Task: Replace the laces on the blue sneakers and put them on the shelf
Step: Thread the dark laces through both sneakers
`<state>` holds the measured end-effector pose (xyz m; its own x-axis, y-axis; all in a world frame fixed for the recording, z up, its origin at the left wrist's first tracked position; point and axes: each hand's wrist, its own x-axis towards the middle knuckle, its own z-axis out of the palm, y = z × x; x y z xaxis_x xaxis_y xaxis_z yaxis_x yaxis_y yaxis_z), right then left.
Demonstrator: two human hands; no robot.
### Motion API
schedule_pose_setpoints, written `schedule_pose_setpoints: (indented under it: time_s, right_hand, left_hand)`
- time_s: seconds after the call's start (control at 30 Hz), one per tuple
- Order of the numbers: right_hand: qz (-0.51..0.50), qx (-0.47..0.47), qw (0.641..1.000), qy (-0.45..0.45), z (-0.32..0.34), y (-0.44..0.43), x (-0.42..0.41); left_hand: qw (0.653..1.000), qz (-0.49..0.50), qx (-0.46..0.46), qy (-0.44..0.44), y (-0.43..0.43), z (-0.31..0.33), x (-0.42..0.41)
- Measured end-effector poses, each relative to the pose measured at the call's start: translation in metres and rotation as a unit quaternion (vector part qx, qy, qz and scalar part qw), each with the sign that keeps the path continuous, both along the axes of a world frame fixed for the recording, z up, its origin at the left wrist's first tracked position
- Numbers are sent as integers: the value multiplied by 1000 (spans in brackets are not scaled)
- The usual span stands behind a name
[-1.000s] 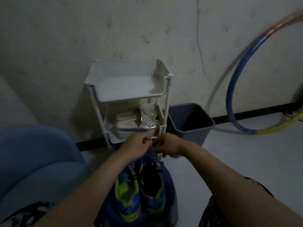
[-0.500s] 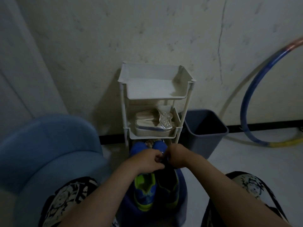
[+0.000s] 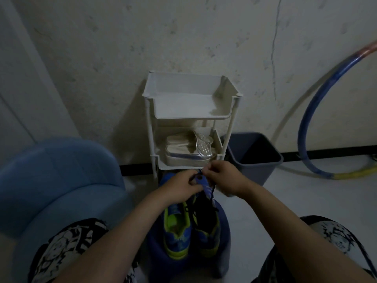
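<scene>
Two blue sneakers with lime-green lining stand side by side on a blue stool (image 3: 223, 223) between my knees. The left sneaker (image 3: 176, 231) has its heel toward me; the right sneaker (image 3: 206, 225) is beside it. My left hand (image 3: 179, 189) pinches the right sneaker's blue upper near an eyelet. My right hand (image 3: 223, 178) pinches a dark lace (image 3: 212, 193) that hangs down over the shoe. A white three-tier shelf (image 3: 189, 115) stands against the wall just behind the hands; its top tier holds nothing.
Silver sandals (image 3: 189, 149) fill the shelf's middle tier. A grey bin (image 3: 255, 154) stands right of the shelf. A blue and yellow hoop (image 3: 306, 119) leans on the wall at the right. A blue chair (image 3: 61, 180) is on my left.
The view has swung right and downward, so the shelf sits nearer centre. My hands stay together over the right sneaker; the dark lace now shows hanging from my right hand.
</scene>
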<state>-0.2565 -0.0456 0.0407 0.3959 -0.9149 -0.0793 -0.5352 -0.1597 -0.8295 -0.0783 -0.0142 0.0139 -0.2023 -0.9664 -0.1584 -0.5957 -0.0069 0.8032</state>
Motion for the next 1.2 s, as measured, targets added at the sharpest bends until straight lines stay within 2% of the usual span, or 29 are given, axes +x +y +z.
schedule_pose_setpoints:
  time_s: [0.13,0.2,0.23,0.3,0.37,0.4,0.43,0.47,0.5,0.53,0.57,0.6,0.63,0.67,0.7,0.77,0.8,0.87,1.0,1.07,1.2]
  right_hand:
    - [-31,47,986,-160,9,5,4]
    - [-28,81,975,-207,10,5,6]
    - [-24,95,970,-223,10,5,8]
    - [-20,105,969,-222,11,6,10]
    - [-18,102,980,-172,13,9,11]
    - [-21,100,986,-132,13,9,10]
    - [-26,97,991,-87,12,10,8]
    - [-34,92,994,-38,10,9,6]
    - [-44,81,996,13,6,8,4]
    - [-56,68,995,55,3,6,1]
    - [-71,60,992,80,0,4,-1]
    - [-92,55,991,82,0,4,-2]
    - [-115,49,990,69,2,4,-3]
    - [-137,38,989,46,6,5,-3]
    - [-151,24,988,14,11,7,-2]
    - [-157,20,985,-72,20,12,1]
    - [-150,35,982,-106,23,14,4]
    - [-130,56,981,-130,23,17,9]
    - [-95,50,987,-119,22,19,18]
    - [-82,46,989,-115,24,22,23]
    - [-45,45,990,-128,29,26,34]
  left_hand:
    - [997,46,-13,60,-1,21,-2]
    - [982,99,0,161,1,33,-4]
    - [964,122,15,236,2,39,-5]
    - [902,133,42,408,4,53,-4]
    - [806,143,57,571,5,67,3]
    - [760,162,66,626,5,73,8]
    - [730,187,76,653,5,77,15]
    - [724,208,87,652,4,80,22]
    - [755,227,85,609,3,82,30]
    - [816,244,63,520,2,81,37]
    - [890,252,21,379,2,80,43]
    - [948,242,-27,207,3,78,50]
    - [978,200,-57,28,4,77,55]
    - [985,130,-49,-103,6,75,58]
    - [985,73,-11,-159,8,73,60]
    - [988,24,99,-119,17,69,59]
    - [989,15,111,-97,21,66,58]
    - [996,11,44,-79,25,66,55]
    - [996,76,-33,38,27,78,51]
    - [996,77,-23,33,29,76,49]
    - [999,0,48,6,35,62,29]
